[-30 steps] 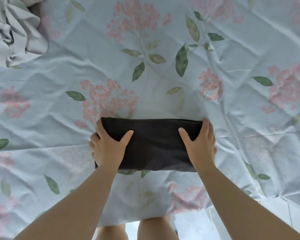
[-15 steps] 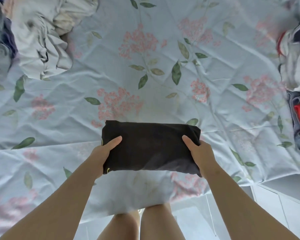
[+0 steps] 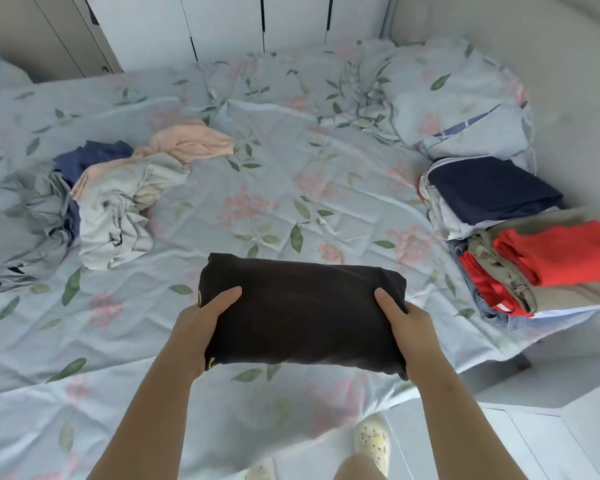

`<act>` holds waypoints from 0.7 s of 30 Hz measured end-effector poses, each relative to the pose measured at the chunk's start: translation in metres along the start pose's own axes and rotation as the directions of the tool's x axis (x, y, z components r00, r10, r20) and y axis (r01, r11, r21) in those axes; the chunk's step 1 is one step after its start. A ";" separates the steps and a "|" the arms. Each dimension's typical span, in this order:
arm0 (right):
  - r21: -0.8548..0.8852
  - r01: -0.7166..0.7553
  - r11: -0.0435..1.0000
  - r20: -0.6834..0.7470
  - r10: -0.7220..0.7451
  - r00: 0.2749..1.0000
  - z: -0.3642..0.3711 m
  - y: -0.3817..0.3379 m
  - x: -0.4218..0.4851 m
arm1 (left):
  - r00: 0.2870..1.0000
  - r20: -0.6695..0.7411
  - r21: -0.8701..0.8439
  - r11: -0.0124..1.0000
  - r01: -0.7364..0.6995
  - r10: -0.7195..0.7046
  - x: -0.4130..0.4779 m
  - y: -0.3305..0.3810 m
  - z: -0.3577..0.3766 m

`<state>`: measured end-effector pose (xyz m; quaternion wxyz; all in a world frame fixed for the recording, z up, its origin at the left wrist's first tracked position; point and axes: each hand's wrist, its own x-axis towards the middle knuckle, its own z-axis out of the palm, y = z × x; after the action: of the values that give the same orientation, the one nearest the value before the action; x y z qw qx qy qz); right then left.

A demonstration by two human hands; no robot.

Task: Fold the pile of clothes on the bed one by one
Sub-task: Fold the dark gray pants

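Near: left hand (image 3: 201,327) and right hand (image 3: 409,327) grip a folded black garment (image 3: 302,317) by its ends, thumbs on top, over the near edge of the floral bed (image 3: 257,188) | mid-left: unfolded pile (image 3: 111,202) | right: folded stacks (image 3: 520,230) | far: wardrobe (image 3: 222,22)

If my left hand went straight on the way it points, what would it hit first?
Left hand holds the folded black garment; ahead the floral bedsheet looks free until the crumpled bedding at the far side, though depth is unclear.

Both hands (image 3: 201,327) (image 3: 407,327) grip folded black garment (image 3: 302,317) over bed (image 3: 274,188).
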<state>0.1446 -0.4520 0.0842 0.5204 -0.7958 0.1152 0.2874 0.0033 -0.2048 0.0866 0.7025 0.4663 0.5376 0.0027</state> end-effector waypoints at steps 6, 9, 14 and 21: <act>0.026 0.056 0.998 -0.080 -0.054 0.995 -0.105 -0.008 0.035 | 0.996 0.078 -0.021 0.999 -0.037 0.039 -0.021 0.001 0.114; 0.017 0.084 0.996 -0.117 -0.082 0.990 -0.164 -0.009 0.065 | 0.996 0.085 -0.032 0.999 -0.028 0.031 -0.024 -0.008 0.182; -0.027 0.090 0.996 -0.132 -0.093 0.987 -0.252 -0.013 0.111 | 0.995 0.099 -0.024 1.000 0.019 -0.017 -0.027 -0.021 0.276; -0.096 0.063 0.993 -0.165 -0.078 0.983 -0.315 -0.024 0.158 | 0.992 0.124 -0.046 0.998 0.030 -0.024 -0.019 -0.018 0.358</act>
<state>0.3899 -0.7052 0.1036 0.4821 -0.8436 0.1171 0.2054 0.2574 -0.4582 0.0843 0.7453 0.4414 0.4992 -0.0226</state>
